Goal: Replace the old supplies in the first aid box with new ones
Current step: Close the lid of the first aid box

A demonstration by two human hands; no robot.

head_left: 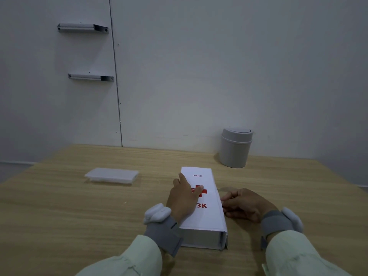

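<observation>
A white first aid box (207, 216) with a red cross and red letters lies flat and closed on the wooden table (79, 216), near the front edge. My left hand (184, 198) rests flat on its lid, fingers spread over the cross. My right hand (246, 204) sits against the box's right side, fingertips touching the lid's edge. A flat white packet of supplies (112, 174) lies apart on the table to the left.
A small grey bin with a swing lid (235, 148) stands at the back right by the wall. Two metal brackets (83, 27) are fixed on the wall at the left. Both wrists wear grey bands with white devices.
</observation>
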